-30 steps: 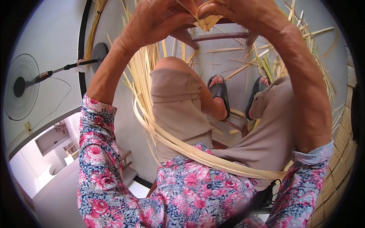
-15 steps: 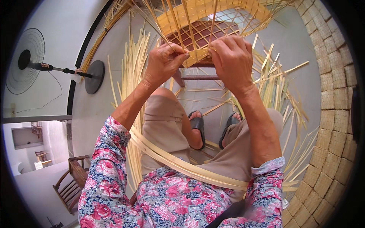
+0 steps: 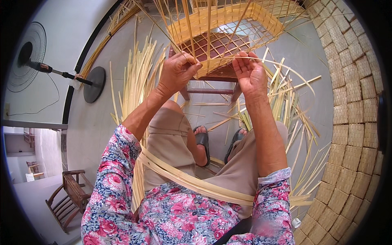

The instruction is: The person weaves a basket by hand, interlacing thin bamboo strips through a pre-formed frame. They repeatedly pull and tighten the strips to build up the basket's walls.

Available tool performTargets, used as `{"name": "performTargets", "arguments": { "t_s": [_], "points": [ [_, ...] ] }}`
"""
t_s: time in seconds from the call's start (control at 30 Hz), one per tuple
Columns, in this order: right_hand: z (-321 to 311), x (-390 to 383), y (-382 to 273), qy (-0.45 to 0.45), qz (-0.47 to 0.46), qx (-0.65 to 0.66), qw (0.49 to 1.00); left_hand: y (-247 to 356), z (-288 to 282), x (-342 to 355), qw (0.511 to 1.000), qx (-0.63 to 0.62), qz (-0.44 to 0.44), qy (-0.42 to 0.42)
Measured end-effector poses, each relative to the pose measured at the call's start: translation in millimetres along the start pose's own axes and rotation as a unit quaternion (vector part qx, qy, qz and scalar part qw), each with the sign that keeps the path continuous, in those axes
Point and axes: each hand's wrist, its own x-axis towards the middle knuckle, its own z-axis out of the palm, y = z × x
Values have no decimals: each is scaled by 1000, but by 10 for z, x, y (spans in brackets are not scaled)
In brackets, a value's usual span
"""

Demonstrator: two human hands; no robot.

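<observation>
A half-woven bamboo basket [image 3: 222,17] with an open lattice bottom and upright stakes lies in front of me. My left hand [image 3: 179,72] pinches its near woven wall at the left corner, thumb against the weave and fingers around the stakes. A long thin bamboo strip [image 3: 296,74] runs out of that wall and arcs off to the right. My right hand [image 3: 250,75], palm turned up, has its curled fingers on this strip, just right of the wall. Beneath the basket is a reddish-brown wooden stool [image 3: 222,74].
Pale bamboo strips [image 3: 143,77] lie on the floor at left, with more strips [image 3: 281,94] at right. A bundle of strips [image 3: 175,173] crosses my lap. A standing fan [image 3: 94,84] and a wooden chair [image 3: 73,194] are at left. Stacked woven blocks [image 3: 351,134] line the right.
My right hand has turned from palm down on the wall to palm up, slightly lower. The long strip now shows arcing rightward. My left hand keeps its pinch. The whole view has shifted slightly.
</observation>
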Motion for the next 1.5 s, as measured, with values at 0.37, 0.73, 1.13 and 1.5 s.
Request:
{"name": "performTargets", "arguments": {
  "t_s": [0.37, 0.73, 1.13, 1.5],
  "points": [
    [301, -150, -150, -288, 13, -205, 935, -30, 59, 17, 998, -55, -8, 32],
    [255, -418, -221, -340, -100, -355, 865, -96, 147, 10, 994, -82, 10, 71],
    [233, -220, -232, -198, -271, -364, 869, -105, 174, 20, 991, -108, -37, 69],
    [-272, -83, -196, 66, -11, 125, 990, -54, 249, -37, 986, -127, -34, 103]
  ]
}}
